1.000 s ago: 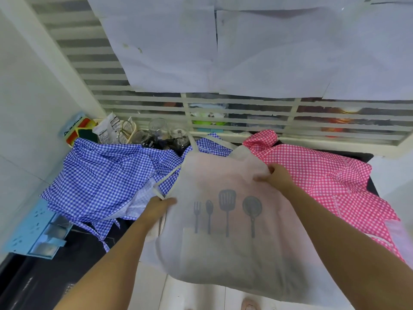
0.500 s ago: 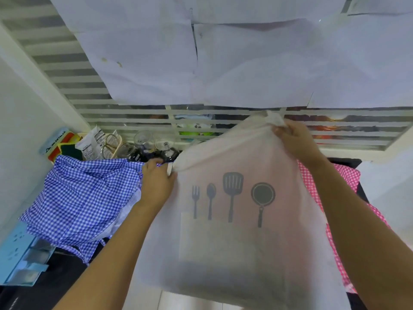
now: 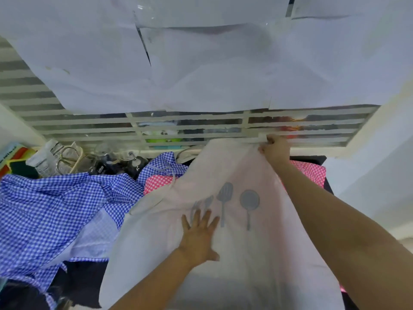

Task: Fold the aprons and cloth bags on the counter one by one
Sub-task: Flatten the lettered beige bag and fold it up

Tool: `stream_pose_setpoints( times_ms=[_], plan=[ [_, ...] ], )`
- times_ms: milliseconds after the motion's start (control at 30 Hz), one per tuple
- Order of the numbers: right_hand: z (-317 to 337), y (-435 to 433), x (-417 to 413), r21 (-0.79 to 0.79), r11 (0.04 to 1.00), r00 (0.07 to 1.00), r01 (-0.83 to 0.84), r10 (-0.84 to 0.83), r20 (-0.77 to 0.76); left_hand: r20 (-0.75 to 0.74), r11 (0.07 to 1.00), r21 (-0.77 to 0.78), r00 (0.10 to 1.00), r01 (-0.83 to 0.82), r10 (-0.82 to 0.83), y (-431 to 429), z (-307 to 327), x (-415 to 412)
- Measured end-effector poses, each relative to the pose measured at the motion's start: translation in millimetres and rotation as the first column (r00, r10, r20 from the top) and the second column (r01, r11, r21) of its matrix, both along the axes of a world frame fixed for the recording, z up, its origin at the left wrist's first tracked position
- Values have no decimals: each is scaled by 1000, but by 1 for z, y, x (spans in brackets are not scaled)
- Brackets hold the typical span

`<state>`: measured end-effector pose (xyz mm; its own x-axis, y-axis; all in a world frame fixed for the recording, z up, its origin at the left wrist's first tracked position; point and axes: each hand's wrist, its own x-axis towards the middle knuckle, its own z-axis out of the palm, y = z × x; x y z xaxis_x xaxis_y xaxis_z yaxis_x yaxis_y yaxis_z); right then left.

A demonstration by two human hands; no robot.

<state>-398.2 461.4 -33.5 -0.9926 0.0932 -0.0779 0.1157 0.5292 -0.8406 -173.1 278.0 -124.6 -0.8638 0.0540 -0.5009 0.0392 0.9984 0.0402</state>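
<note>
A pale pink apron [image 3: 257, 253] with grey kitchen-utensil prints is spread over the counter and hangs over its front edge. My left hand [image 3: 199, 236] lies flat on it with fingers spread, just below the prints. My right hand [image 3: 273, 148] grips the apron's top corner near the window grille at the back. A blue checked apron [image 3: 51, 209] lies crumpled to the left. A pink checked apron [image 3: 310, 171] lies under the pale one, showing at the right and in the middle gap.
The dark counter [image 3: 76, 280] shows at the lower left. Glass jars [image 3: 116, 162], scissors and a packet [image 3: 48, 159] crowd the back left by the white grille [image 3: 190, 128]. White paper sheets cover the window above. A white wall stands at the right.
The pale apron has come down from held up in the air onto the counter. My left hand let go of its edge and now presses flat on it; my right hand moved right and back.
</note>
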Motion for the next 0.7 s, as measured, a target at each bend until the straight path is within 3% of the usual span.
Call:
stream_pose_setpoints(
  times_ms=[100,200,267,333,400,500,600,700],
  plan=[
    [-10,-5,40,-126,991,998,-38,31,-52,67,1000,19,998,-6,5,-5,-21,2],
    [-41,2,113,53,970,966,-236,241,-93,82,999,47,997,-15,11,-7,-30,2],
    [-65,16,176,228,831,853,-507,522,-2,66,998,61,998,-13,9,-10,-34,2],
    [-93,35,237,268,655,705,-706,688,173,42,997,70,999,-12,9,-12,-38,3],
    [-119,57,286,267,590,645,-762,725,240,15,996,82,1000,-20,19,-11,-40,4],
    [-157,81,332,480,474,611,-738,772,178,-21,996,82,999,-36,38,-7,-38,7],
    [-166,93,346,583,398,618,-708,748,241,-248,986,153,964,-62,99,1,-37,28],
    [-173,91,349,636,398,661,-662,709,244,-618,951,278,783,138,67,9,-39,75]
  ],
)
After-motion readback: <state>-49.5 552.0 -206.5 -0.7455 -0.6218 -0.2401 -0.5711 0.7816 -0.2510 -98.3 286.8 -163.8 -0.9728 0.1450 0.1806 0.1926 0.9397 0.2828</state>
